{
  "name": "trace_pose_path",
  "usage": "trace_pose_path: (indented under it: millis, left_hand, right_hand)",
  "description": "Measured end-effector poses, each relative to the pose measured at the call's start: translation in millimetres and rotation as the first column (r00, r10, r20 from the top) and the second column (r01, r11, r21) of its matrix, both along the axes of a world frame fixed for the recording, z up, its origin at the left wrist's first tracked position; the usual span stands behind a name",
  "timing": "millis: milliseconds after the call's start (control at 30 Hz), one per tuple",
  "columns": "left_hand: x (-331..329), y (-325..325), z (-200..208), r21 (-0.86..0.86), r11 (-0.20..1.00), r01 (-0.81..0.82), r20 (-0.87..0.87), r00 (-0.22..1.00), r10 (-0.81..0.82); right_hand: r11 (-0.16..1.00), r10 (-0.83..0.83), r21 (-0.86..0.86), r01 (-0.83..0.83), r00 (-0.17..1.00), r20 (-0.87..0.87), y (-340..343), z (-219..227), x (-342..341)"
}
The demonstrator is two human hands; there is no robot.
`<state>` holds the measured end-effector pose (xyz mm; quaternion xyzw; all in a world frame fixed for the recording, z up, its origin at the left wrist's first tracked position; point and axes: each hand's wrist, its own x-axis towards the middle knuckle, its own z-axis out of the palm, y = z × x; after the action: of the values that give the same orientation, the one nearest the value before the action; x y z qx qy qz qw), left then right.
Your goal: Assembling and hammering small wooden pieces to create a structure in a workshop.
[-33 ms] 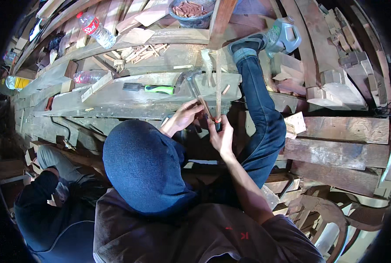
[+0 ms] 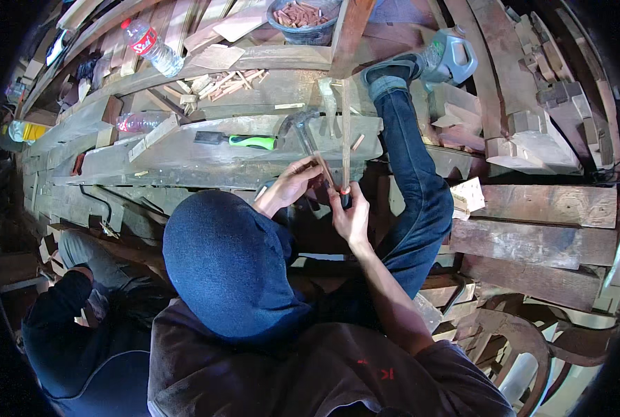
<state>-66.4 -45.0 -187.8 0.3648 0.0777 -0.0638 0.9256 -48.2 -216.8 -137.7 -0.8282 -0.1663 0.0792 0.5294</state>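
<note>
My right hand is closed round the dark handle, with an orange collar, of a long narrow tool that looks like a file. It points away from me, up toward a wooden post. Left of it, my left hand has its fingers bent together beside a hammer's handle; what they pinch, if anything, is hidden. The hammer's head rests over a thick board, its handle reaching back between my hands. A wide chisel with a bright green handle lies on that board. A small wood peg lies right of the file.
My knee in blue denim rises at near left. Beyond the board lie a pile of wood pegs, a bucket of pegs, bottles and a jug. Stacked planks fill the right. Another person sits at left.
The file-like tool in my right hand has tilted very slightly to the left. Both hands stay almost where they were.
</note>
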Motion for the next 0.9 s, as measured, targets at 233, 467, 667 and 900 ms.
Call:
trace_pose_path:
  millis: [233, 467, 667, 900]
  left_hand:
    - [0, 26, 7, 0.002, 0.986, -0.169, -0.009, 0.985, 0.17]
    - [4, 33, 25, 0.134, 0.944, -0.302, 0.064, 0.953, 0.296]
    - [-5, 42, 19, 0.013, 0.967, -0.254, 0.089, 0.964, 0.252]
    - [2, 32, 32, 0.339, 0.907, -0.248, 0.144, 0.967, 0.21]
  right_hand:
    - [0.984, 0.168, -0.043, -0.175, 0.977, -0.133, -14, 30, -5]
    - [0.925, 0.367, -0.11, -0.364, 0.93, 0.011, -28, 52, -18]
    - [0.911, 0.345, -0.179, -0.373, 0.924, -0.166, -22, 65, -23]
    - [0.894, 0.393, -0.21, -0.397, 0.918, -0.06, -24, 63, -13]
